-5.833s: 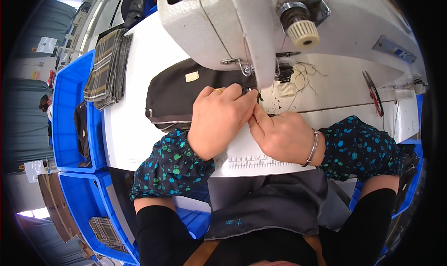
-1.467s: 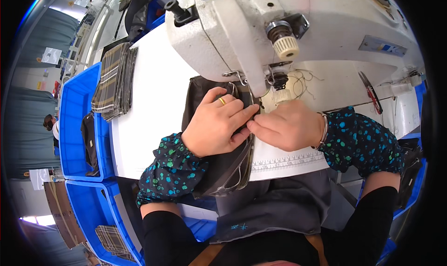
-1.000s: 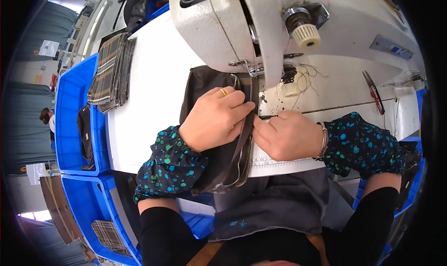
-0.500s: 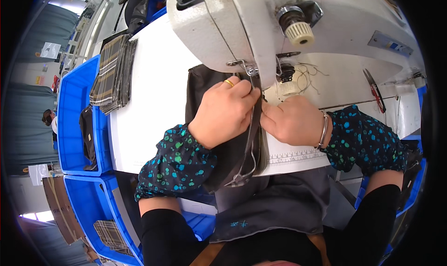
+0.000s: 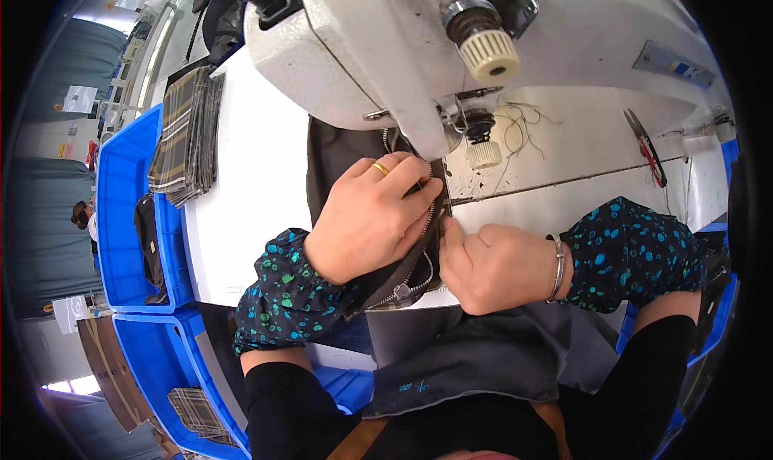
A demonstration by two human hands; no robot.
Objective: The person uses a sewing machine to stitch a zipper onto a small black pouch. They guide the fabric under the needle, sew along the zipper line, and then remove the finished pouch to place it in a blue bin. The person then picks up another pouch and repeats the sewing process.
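Observation:
A dark brown fabric piece [image 5: 324,150] lies under the head of a white sewing machine [image 5: 362,66]. A metal-toothed zipper [image 5: 429,255] runs along it toward me, curving at the near end by its slider [image 5: 401,290]. My left hand [image 5: 370,218], wearing a gold ring, presses on the fabric with fingers closed on the zipper edge, just short of the needle area. That area is hidden behind the machine head. Closer to me, my right hand [image 5: 495,267] pinches the fabric's right edge, thumb and curled fingers together.
Plaid fabric pieces [image 5: 185,134] are stacked at the left table edge. Blue bins [image 5: 179,255] stand beyond it, holding dark and plaid pieces. Red-handled scissors [image 5: 646,150] and loose threads [image 5: 519,130] lie right of the machine head.
My right hand has slid toward me along the fabric edge. My left hand has shifted slightly nearer and left. The whole view has moved a little, with the machine head now further left.

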